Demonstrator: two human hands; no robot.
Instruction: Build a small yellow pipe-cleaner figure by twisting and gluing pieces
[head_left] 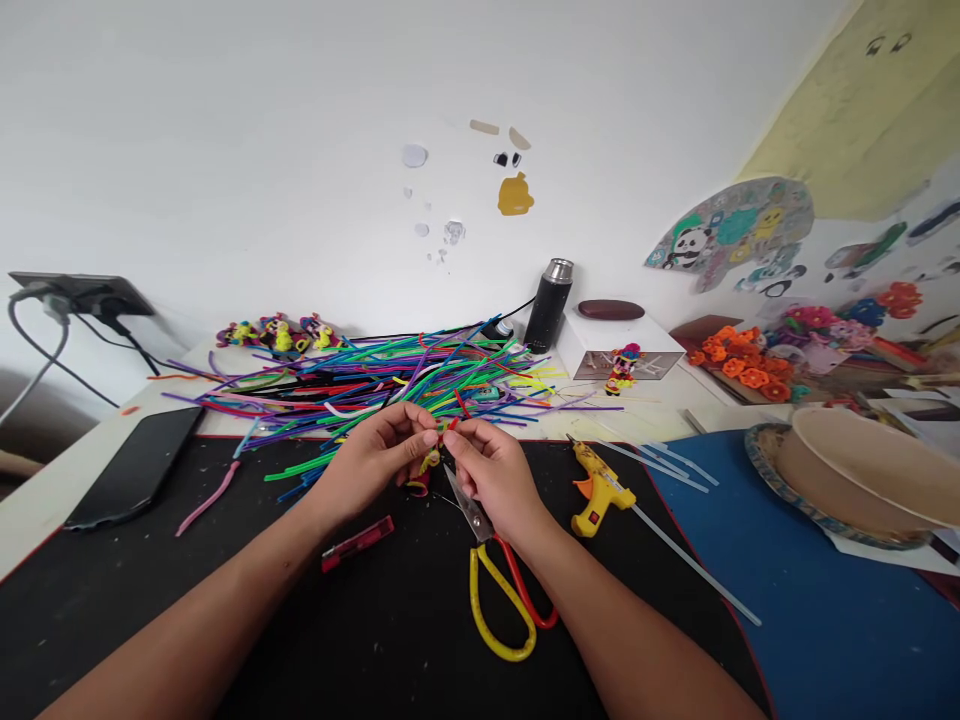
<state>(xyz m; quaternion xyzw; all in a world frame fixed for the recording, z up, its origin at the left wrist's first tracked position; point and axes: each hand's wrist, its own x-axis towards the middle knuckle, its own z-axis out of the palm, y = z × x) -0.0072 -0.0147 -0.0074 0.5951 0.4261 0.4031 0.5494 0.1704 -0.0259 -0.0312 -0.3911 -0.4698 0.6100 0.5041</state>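
Thumb and fingertips of my left hand are closed in a pinch, meeting those of my right hand at the mat's far edge. Between them is a short piece of red pipe cleaner, partly covered by the fingers. A small yellow and dark pink pipe-cleaner piece shows just under my left fingers; whether it joins the red piece I cannot tell. Scissors with one yellow and one red handle lie partly beneath my right hand. Behind both hands spreads a pile of multicoloured pipe cleaners.
A yellow glue gun lies to the right, with clear glue sticks near it. A slim red tool and a phone are on the left. Farther back stand a black flask, a white box and finished figures.
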